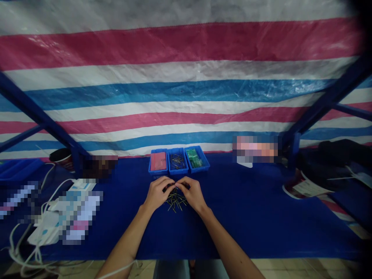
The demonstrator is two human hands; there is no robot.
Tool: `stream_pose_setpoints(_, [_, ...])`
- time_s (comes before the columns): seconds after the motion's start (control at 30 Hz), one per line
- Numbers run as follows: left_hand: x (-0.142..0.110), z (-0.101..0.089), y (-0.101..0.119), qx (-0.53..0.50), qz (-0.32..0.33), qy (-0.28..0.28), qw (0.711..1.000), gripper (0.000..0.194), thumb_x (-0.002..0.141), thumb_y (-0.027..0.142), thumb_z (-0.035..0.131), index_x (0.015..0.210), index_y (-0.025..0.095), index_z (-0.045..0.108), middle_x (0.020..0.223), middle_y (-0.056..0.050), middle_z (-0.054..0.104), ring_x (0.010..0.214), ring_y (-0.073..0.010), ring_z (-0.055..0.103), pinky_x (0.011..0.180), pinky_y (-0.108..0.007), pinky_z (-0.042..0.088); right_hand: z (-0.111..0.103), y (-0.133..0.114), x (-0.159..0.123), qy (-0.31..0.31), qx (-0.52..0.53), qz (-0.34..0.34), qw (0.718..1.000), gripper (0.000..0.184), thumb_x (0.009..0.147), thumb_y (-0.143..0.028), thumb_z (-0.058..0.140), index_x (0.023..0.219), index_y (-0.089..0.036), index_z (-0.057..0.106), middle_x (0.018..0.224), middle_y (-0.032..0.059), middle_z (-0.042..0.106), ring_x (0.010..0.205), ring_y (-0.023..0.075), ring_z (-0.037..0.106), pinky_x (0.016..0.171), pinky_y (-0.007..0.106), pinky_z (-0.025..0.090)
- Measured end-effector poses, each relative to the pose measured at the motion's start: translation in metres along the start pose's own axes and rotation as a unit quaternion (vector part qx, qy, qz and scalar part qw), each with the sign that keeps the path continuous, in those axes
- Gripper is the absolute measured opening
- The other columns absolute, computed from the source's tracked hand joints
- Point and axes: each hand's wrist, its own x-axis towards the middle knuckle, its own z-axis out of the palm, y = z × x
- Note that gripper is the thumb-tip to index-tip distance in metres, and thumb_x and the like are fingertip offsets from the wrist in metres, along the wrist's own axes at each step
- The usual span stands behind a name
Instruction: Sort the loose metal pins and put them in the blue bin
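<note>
Head view, far to near: a striped tarpaulin (186, 93) hanging behind a blue tabletop (255, 224). At 12 o'clock from the hands, 3 blue trays side by side, close enough for short reaches: left tray (153, 170) with a pink packet (158, 161), middle tray (177, 173) with thin metal pins (177, 161), right tray (200, 168) with green pieces (193, 158). At the tabletop's centre, a loose pile of pins (176, 202), just below the left hand (157, 193) and right hand (193, 193). Both grips curled small and pinched nearly together above the pile, as such thin pieces seem to demand; any pin between the fingertips hidden, so held or empty, impossible to tell. White cables (35, 248) at 8 o'clock, well apart.
</note>
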Motion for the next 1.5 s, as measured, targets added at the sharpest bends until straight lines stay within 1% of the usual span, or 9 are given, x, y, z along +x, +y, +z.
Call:
stream_pose_setpoints(0.1, [0.000,0.000,-0.001,0.008,0.027,0.019,0.999,0.010,0.092,0.021,0.063,0.097,0.019,0.071,0.094,-0.008,0.069,0.088,-0.0186,0.064,0.080,-0.032,0.052,0.002,-0.001,-0.001,-0.003,0.001,-0.008,1.000,0.019,0.088,-0.036,0.068,0.081,-0.020,0.073,0.075,0.0011,0.068,0.064,0.0134,0.056,0.060,0.024,0.041])
stream_pose_setpoints(0.3, [0.000,-0.001,0.000,-0.009,0.042,0.038,0.998,0.012,0.091,0.017,0.062,0.098,0.017,0.071,0.091,-0.009,0.070,0.084,-0.0185,0.064,0.076,-0.033,0.054,0.001,-0.010,-0.002,-0.019,0.006,-0.042,0.999,0.017,0.087,-0.037,0.071,0.091,-0.021,0.074,0.080,0.0015,0.068,0.063,0.0126,0.055,0.059,0.024,0.041])
stream_pose_setpoints(0.47, [0.001,-0.003,0.006,-0.042,0.027,0.051,0.997,0.015,0.092,0.019,0.061,0.100,0.018,0.073,0.090,-0.010,0.071,0.080,-0.0180,0.066,0.071,-0.032,0.055,0.001,-0.009,-0.003,0.003,-0.060,-0.065,0.996,0.021,0.098,-0.031,0.052,0.101,-0.022,0.071,0.091,0.0055,0.068,0.079,0.0169,0.062,0.072,0.028,0.047])
stream_pose_setpoints(0.63, [0.001,-0.002,0.007,-0.069,0.009,0.046,0.996,0.016,0.093,0.022,0.061,0.100,0.019,0.075,0.092,-0.010,0.073,0.081,-0.0180,0.068,0.075,-0.032,0.057,0.004,-0.003,-0.003,-0.014,-0.086,-0.082,0.993,0.024,0.099,-0.027,0.050,0.114,-0.024,0.069,0.100,0.0069,0.068,0.092,0.0201,0.064,0.082,0.030,0.049])
stream_pose_setpoints(0.73, [0.001,-0.003,0.004,-0.088,0.015,0.048,0.995,0.016,0.093,0.023,0.062,0.098,0.019,0.076,0.092,-0.010,0.074,0.086,-0.0194,0.069,0.079,-0.035,0.058,0.007,-0.003,-0.003,-0.020,-0.081,-0.086,0.993,0.024,0.099,-0.027,0.050,0.113,-0.025,0.069,0.100,0.0067,0.069,0.095,0.0208,0.064,0.086,0.031,0.049])
stream_pose_setpoints(1.07, [0.003,-0.004,0.002,-0.074,-0.014,0.069,0.995,0.012,0.090,0.027,0.068,0.091,0.020,0.078,0.093,-0.008,0.074,0.087,-0.0197,0.067,0.081,-0.036,0.056,0.008,-0.001,-0.005,0.000,-0.082,-0.062,0.995,0.019,0.099,-0.028,0.051,0.094,-0.022,0.069,0.085,0.0042,0.067,0.081,0.0182,0.064,0.075,0.028,0.047])
stream_pose_setpoints(1.17, [0.004,-0.005,0.004,-0.072,-0.020,0.058,0.996,0.013,0.090,0.029,0.068,0.089,0.019,0.076,0.091,-0.009,0.073,0.086,-0.0192,0.067,0.080,-0.035,0.055,0.009,-0.001,-0.007,0.011,-0.097,-0.065,0.993,0.019,0.099,-0.029,0.051,0.095,-0.022,0.068,0.085,0.0043,0.066,0.079,0.0181,0.063,0.074,0.028,0.048])
stream_pose_setpoints(1.3, [0.004,-0.007,0.005,-0.073,-0.019,0.033,0.997,0.013,0.092,0.026,0.065,0.094,0.018,0.075,0.092,-0.009,0.072,0.088,-0.0192,0.066,0.083,-0.035,0.054,0.010,-0.003,-0.008,0.020,-0.105,-0.078,0.991,0.021,0.100,-0.029,0.048,0.098,-0.023,0.068,0.092,0.0060,0.068,0.086,0.0194,0.064,0.079,0.029,0.049])
stream_pose_setpoints(1.5, [0.002,-0.007,-0.001,-0.066,-0.030,0.025,0.997,0.013,0.093,0.026,0.064,0.087,0.018,0.072,0.085,-0.007,0.071,0.083,-0.0187,0.064,0.080,-0.033,0.051,0.011,-0.003,-0.008,0.018,-0.106,-0.103,0.989,0.021,0.100,-0.025,0.047,0.099,-0.023,0.069,0.095,0.0067,0.068,0.089,0.0194,0.065,0.083,0.030,0.050])
